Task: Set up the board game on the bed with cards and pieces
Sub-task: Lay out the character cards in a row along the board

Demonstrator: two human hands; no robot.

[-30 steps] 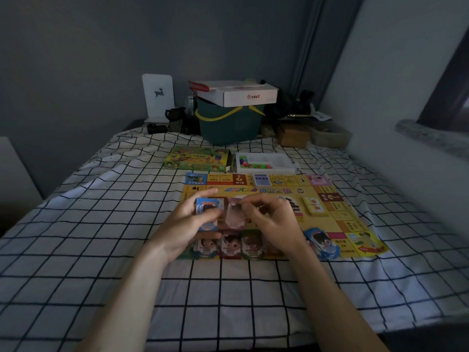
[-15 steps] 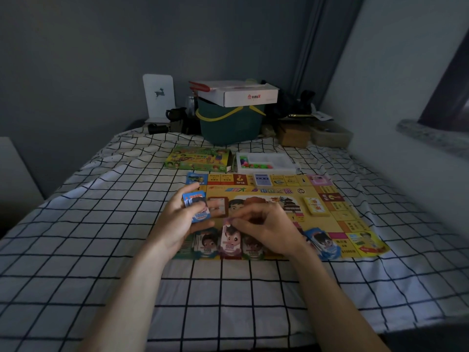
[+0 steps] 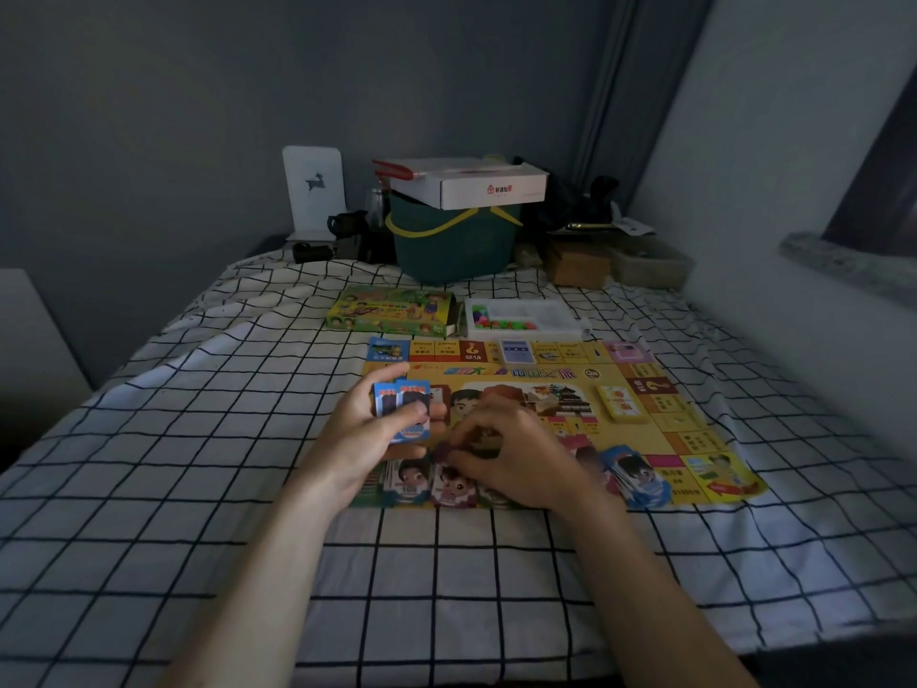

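Left hand grips blue cards above board; right hand pinches card at board's near edge.

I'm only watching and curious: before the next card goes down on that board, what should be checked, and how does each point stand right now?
1. Board lies flat on the bed: ok.
2. Left hand grips the blue cards: ok.
3. Right hand pinches one card only: cannot tell, its fingers hide it.
4. Card piles along the near edge stay tidy: ok; the blue pile at right is fanned out: not ok.
5. Tray of pieces within reach behind the board: ok.
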